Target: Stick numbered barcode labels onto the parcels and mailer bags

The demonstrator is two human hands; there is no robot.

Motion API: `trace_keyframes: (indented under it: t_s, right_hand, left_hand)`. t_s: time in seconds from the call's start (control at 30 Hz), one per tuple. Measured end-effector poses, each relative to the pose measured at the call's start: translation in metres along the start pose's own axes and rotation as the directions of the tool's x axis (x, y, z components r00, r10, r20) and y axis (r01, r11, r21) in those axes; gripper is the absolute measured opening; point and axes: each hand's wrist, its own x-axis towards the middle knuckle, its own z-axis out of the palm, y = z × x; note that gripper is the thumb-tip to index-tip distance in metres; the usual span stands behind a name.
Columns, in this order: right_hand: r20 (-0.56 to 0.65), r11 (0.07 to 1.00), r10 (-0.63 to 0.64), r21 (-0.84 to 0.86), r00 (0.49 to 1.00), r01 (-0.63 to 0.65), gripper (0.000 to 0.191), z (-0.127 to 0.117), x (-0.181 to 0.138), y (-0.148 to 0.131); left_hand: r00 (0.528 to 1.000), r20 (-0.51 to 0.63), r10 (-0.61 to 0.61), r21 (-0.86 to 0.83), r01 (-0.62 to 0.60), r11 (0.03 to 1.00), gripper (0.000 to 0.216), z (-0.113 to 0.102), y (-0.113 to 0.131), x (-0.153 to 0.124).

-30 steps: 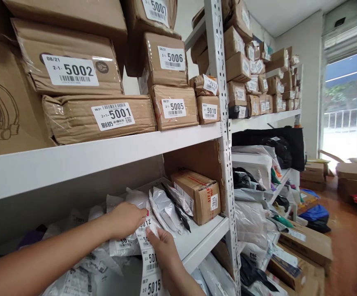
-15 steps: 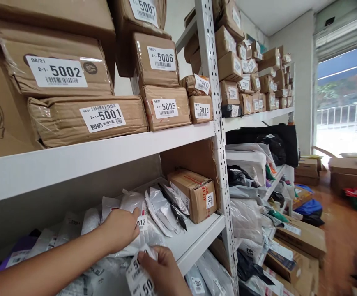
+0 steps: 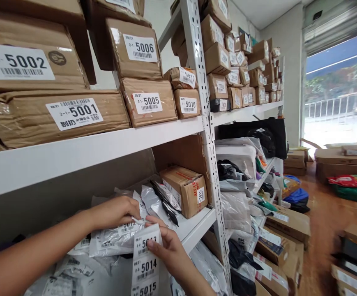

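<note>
My right hand [image 3: 167, 244] pinches a strip of white number labels [image 3: 148, 265], with its thumb on the one reading 5013. Labels 5014 and 5015 hang below. Close beside it, my left hand [image 3: 121, 211] is closed, fingertips together at a small whitish edge between both hands. Whether that edge belongs to the strip or a bag I cannot tell. Under the left hand lies a white plastic mailer [image 3: 113, 242] bearing a 5012 label, on the lower shelf [image 3: 193, 224]. A white plastic bag [image 3: 153, 201] lies behind the fingertips.
A cardboard box [image 3: 184, 189] labelled 7015 stands at the shelf's right end, beside the perforated metal upright [image 3: 201, 82]. Above, the upper shelf [image 3: 104, 152] carries several labelled cartons. Further right, another rack [image 3: 249, 111] holds parcels, and cardboard boxes [image 3: 344, 164] lie on the floor.
The left hand has risen off the mailer's label and met the right hand. The right hand has moved up slightly and turned the label strip towards me. The view has shifted right.
</note>
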Motion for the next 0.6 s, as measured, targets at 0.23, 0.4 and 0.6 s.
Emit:
trace_keyframes:
  t_s: [0.23,0.4,0.6]
  right_hand:
    - [-0.042,0.954,0.169,0.258,0.985,-0.153,0.046,0.001,0.004,0.000]
    - [0.037,0.910,0.203,0.361,0.978,-0.202,0.045,0.019,0.019,-0.002]
    - [-0.178,0.930,0.213,0.337,0.961,-0.144,0.048,0.038,0.044,0.019]
  left_hand:
    - [0.994,-0.003,-0.110,-0.239,0.106,0.965,0.033,0.000,0.000,-0.006]
    - [0.976,-0.037,-0.216,-0.345,0.190,0.919,0.024,0.002,-0.008,0.005]
    - [0.964,-0.057,-0.260,-0.306,0.231,0.924,0.034,0.011,-0.008,0.014]
